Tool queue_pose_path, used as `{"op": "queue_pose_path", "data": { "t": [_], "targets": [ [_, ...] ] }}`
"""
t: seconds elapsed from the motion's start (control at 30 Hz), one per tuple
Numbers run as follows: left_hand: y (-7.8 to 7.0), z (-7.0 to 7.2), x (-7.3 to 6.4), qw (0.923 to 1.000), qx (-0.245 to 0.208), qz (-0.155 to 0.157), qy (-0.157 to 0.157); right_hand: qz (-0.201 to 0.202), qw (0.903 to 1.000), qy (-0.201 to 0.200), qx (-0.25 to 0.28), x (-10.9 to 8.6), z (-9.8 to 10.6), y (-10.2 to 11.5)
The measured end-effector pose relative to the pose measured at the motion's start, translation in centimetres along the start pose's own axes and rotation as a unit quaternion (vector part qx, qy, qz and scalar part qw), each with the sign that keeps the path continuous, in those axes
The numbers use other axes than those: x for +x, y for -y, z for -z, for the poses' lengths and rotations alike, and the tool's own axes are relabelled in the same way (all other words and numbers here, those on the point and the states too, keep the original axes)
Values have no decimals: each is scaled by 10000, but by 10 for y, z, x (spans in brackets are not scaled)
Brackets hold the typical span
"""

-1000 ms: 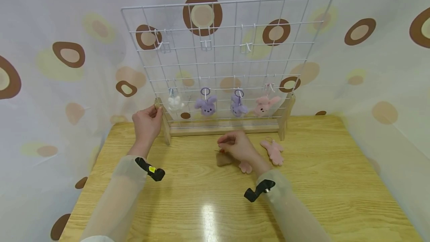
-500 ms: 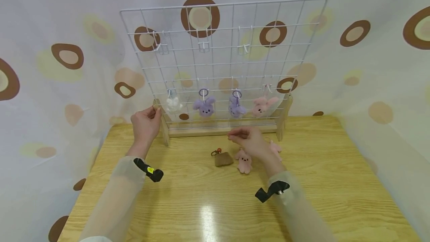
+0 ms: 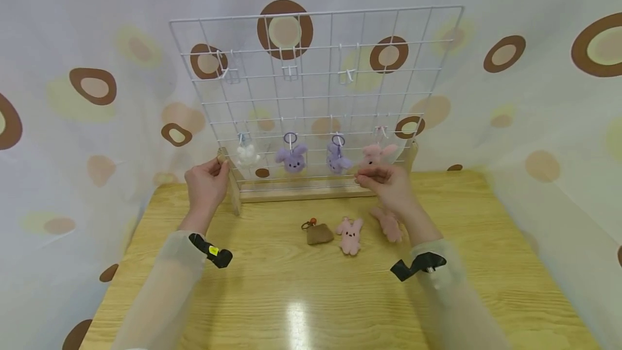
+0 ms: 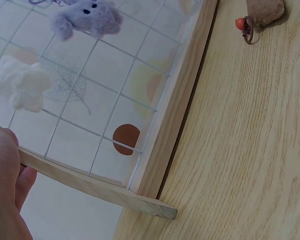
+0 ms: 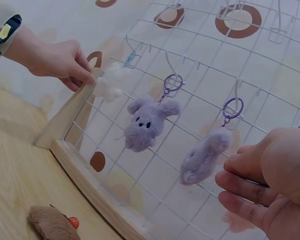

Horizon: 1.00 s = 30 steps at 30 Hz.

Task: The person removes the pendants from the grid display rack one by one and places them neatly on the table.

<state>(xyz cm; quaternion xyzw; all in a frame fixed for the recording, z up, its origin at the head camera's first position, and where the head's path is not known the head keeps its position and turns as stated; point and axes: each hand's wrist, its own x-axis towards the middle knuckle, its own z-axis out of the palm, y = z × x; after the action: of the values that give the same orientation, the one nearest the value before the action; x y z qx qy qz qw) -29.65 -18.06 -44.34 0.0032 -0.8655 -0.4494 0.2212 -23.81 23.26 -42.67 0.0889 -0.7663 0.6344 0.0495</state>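
My left hand (image 3: 208, 185) pinches the top of the wooden side support (image 3: 232, 190) of the white wire grid rack (image 3: 318, 96). In the left wrist view the thumb and fingers sit at either side of that wood. My right hand (image 3: 389, 188) is in front of the rack's right part, its fingers loosely bent with nothing between them. Close by hang a purple plush bunny keychain (image 5: 205, 156) and a pink plush bunny keychain (image 3: 373, 153), the pink one partly hidden by the hand. Another purple plush bunny keychain (image 3: 291, 160) and a white fluffy charm (image 3: 248, 154) hang further left.
On the wooden table (image 3: 262, 274) lie a brown plush keychain (image 3: 319, 234), a pink bunny keychain (image 3: 350, 236) and another pink plush keychain (image 3: 389, 226) below the right forearm. Bare white hooks (image 3: 290, 72) sit higher on the grid. A patterned curtain (image 3: 97, 193) surrounds the table.
My right hand has moved right and away from the brown keychain, past the pink bunny on the table, toward the rack's right end. My left hand stays on the wooden support.
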Motion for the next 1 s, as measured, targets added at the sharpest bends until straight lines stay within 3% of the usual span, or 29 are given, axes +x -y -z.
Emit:
{"op": "queue_pose_path", "data": {
  "t": [0.2, 0.4, 0.57, 1.0],
  "targets": [
    [-1, 0, 0, 10000, -24, -64, -17, 313, 9991, -256, -114, 10, 21, 13],
    [0, -1, 0, 10000, 60, -33, -1, 164, 9963, -659, -530, 18, 40, 26],
    [2, -2, 0, 10000, 22, -65, -8, 228, 9960, -777, -383, 27, 50, 34],
    [3, -1, 1, 10000, 57, -19, -50, 7, 9925, -1176, -347, 44, 48, 35]
  ]
}}
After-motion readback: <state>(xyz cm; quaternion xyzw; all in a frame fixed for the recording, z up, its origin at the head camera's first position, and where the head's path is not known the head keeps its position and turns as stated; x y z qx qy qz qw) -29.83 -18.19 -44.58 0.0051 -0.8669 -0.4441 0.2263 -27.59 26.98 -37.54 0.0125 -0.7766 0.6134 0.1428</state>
